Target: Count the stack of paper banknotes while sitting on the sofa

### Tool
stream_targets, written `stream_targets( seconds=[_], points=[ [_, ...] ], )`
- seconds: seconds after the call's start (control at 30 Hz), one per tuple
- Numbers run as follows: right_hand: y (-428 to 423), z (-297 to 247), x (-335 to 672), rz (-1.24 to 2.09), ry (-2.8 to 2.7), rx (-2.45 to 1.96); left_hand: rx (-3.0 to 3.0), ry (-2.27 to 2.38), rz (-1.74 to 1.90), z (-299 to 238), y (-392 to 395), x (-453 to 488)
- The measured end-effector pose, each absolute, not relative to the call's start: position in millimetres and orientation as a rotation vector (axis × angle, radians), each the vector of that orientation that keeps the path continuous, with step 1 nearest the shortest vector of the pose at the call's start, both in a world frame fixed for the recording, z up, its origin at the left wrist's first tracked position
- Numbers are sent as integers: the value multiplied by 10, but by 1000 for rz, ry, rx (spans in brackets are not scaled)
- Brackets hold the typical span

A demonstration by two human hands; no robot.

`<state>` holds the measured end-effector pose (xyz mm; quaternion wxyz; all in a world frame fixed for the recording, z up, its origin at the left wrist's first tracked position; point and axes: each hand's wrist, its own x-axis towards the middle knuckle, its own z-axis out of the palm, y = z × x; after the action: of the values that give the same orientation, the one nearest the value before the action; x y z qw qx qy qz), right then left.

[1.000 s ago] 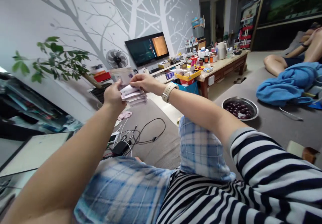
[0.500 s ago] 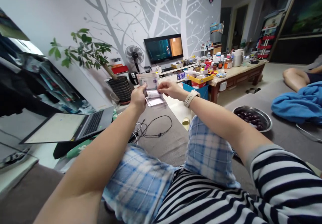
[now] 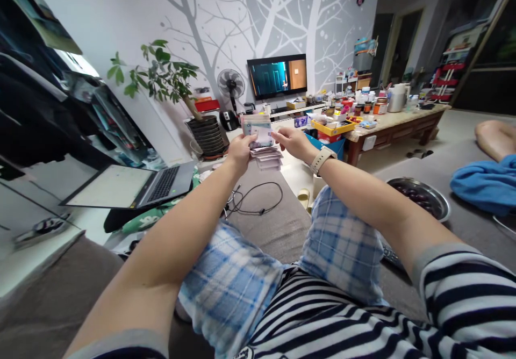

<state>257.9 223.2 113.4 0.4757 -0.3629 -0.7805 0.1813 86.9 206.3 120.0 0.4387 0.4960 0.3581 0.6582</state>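
A thick bundle of pale banknotes (image 3: 258,131) stood nearly upright at the centre of the view, above a fanned stack of pale pink paper notes (image 3: 266,158). Two stacks counted; the sheets in each could not be counted, and the printing was too small to read. Both were held in the air over the grey sofa (image 3: 269,241).

The left hand (image 3: 242,153) had its fingers closed narrowly on the lower edge of the bundle. Its grip on the fanned stack was hard to make out, as the fingers hid the join. The right hand (image 3: 293,143) held nothing visible; its fingers (image 3: 277,134) were extended and close together, just beside the bundle, with contact not discernible. A beige watch strap (image 3: 323,160) circled the right wrist.

Below lay a black cable (image 3: 260,198). A silver laptop (image 3: 129,187) stood open to the left. A steel bowl of dark fruit (image 3: 419,198) sat to the right, partly cut off by the right forearm. A blue towel (image 3: 486,184) lay beyond it, beside another person's bare leg (image 3: 495,138), cut off by the frame edge.
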Motion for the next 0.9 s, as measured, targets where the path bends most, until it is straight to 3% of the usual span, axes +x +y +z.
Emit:
stream_targets(
  seconds=[0.3,0.9],
  points=[
    [2422,1430,2342,350,-1872,-1011,1173,906,1655,1213,2116,856],
    [2397,1232,2608,491,-1735,-819,1113,883,1625,1187,2104,998]
  ],
)
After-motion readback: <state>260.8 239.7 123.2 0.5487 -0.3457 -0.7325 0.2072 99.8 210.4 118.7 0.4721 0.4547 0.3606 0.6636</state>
